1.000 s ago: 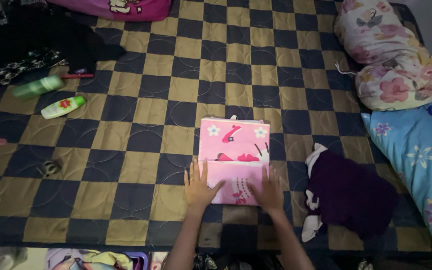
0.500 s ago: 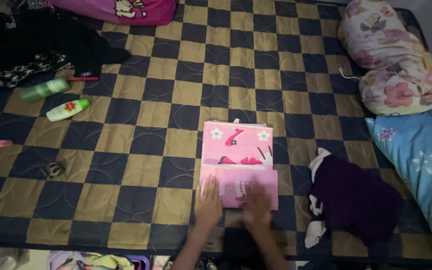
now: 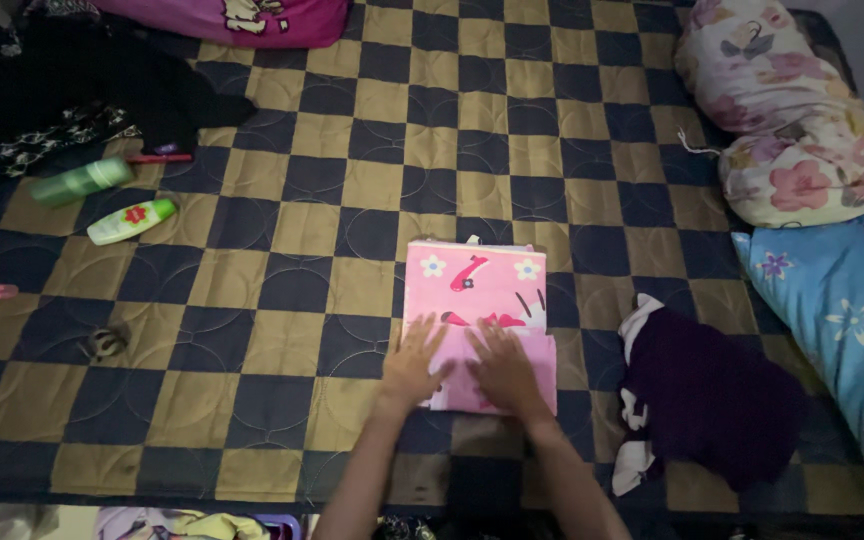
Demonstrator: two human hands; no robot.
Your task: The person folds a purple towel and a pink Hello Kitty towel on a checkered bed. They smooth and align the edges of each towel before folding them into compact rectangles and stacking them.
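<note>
A folded pink cloth with flower and bow prints (image 3: pixel 472 285) lies on a checkered navy-and-tan quilted mattress (image 3: pixel 352 200). My left hand (image 3: pixel 414 362) rests flat on the cloth's lower left part, fingers spread. My right hand (image 3: pixel 502 370) presses flat on the lower middle of the same cloth, next to the left hand. Neither hand grips anything.
A dark purple garment (image 3: pixel 707 395) lies right of the cloth. A floral bolster (image 3: pixel 792 115) and a blue floral pillow (image 3: pixel 842 320) sit at the right edge. Two green bottles (image 3: pixel 82 180) (image 3: pixel 132 220), black clothes (image 3: pixel 72 80) and a small hair tie (image 3: pixel 104 343) are at left.
Both hands slid down toward the cloth's near edge, then came back up onto its lower half. The cloth's lower flap lies flatter.
</note>
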